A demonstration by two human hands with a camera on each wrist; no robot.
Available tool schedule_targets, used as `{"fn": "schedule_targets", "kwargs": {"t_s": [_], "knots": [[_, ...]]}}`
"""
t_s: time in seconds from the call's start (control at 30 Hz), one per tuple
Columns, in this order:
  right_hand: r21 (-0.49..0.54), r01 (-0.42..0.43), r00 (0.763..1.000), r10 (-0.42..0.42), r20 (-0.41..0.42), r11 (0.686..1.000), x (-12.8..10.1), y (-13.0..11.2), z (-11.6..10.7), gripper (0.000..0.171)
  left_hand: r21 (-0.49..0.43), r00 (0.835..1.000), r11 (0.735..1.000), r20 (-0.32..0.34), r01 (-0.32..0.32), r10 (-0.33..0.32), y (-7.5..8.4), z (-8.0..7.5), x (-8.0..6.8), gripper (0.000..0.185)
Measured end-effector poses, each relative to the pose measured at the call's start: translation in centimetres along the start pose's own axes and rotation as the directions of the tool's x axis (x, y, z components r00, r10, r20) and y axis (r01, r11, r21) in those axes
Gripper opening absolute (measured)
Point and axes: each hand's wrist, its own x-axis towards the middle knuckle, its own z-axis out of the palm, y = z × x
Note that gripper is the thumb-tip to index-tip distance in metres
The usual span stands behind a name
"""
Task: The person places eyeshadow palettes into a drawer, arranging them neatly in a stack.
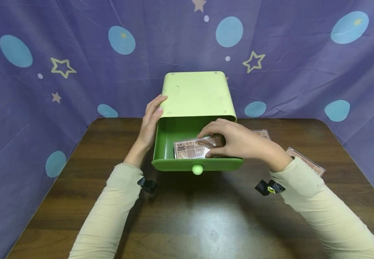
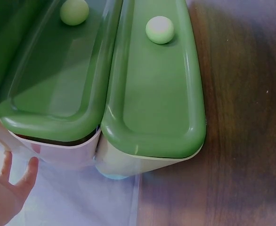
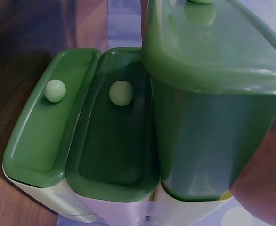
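A light green drawer cabinet (image 1: 196, 94) stands on the table, its top green drawer (image 1: 169, 165) pulled out by its round knob side. My left hand (image 1: 149, 120) rests against the cabinet's upper left side with fingers extended; in the left wrist view that hand (image 2: 8, 195) shows beside the casing. Inside the drawer, my right hand (image 1: 238, 138) grips an eyeshadow palette (image 1: 190, 148) by its right end, between thumb and fingers. The palette has a clear lid with lettering and brown pans. In the right wrist view, the open drawer (image 3: 208, 136) hides most of the right hand (image 3: 265, 183).
Two more palettes lie on the wooden table (image 1: 187, 223) to the right: one (image 1: 262, 134) partly behind my right hand, another (image 1: 308, 162) beside my right forearm. Two closed drawers (image 3: 114, 141) sit below the open one. A purple patterned curtain (image 1: 86, 86) hangs behind.
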Motion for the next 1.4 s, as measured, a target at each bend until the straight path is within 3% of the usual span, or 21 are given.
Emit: {"fn": "schedule_targets", "kwargs": {"t_s": [0.17, 0.33, 0.5, 0.67, 0.8, 1.03, 1.2, 1.4], "knots": [[0.069, 0.009, 0.998, -0.005, -0.055, 0.998, -0.7, -0.1, -0.3, 0.042, 0.001, 1.000, 1.000, -0.001, -0.003, 0.003, 0.0, 0.0, 0.0, 0.050], [0.117, 0.042, 0.986, -0.022, -0.165, 0.992, -2.2, -0.1, -0.6, 0.041, 0.001, 1.000, 1.000, -0.008, 0.002, -0.002, 0.0, -0.1, -0.1, 0.050], [0.118, 0.133, 0.942, -0.088, -0.323, 0.984, -4.0, 0.1, -0.7, 0.045, 0.009, 1.000, 1.000, -0.008, 0.004, -0.004, 0.0, -0.2, -0.1, 0.050], [0.124, 0.156, 0.894, -0.087, -0.439, 0.980, -6.1, 0.9, -0.9, 0.049, 0.011, 1.000, 1.000, -0.004, 0.004, -0.004, 0.1, -0.2, -0.2, 0.050], [0.125, 0.116, 0.879, -0.043, -0.476, 0.985, -7.9, 2.0, -1.2, 0.052, 0.010, 1.000, 1.000, -0.002, 0.005, -0.005, 0.1, -0.2, -0.2, 0.050], [0.113, -0.015, 0.872, 0.068, -0.485, 0.993, -11.2, 4.1, -1.5, 0.054, 0.006, 1.000, 1.000, 0.001, 0.005, -0.005, 0.1, -0.2, -0.1, 0.050], [0.152, -0.130, 0.850, 0.189, -0.491, 0.980, -13.9, 5.7, -1.1, 0.051, 0.012, 1.000, 1.000, 0.002, 0.011, -0.011, 0.1, -0.1, -0.1, 0.050], [0.154, -0.221, 0.824, 0.269, -0.498, 0.963, -16.7, 7.6, -0.6, 0.046, 0.007, 1.000, 1.000, 0.001, 0.007, -0.007, 0.2, 0.0, -0.1, 0.050]]}}
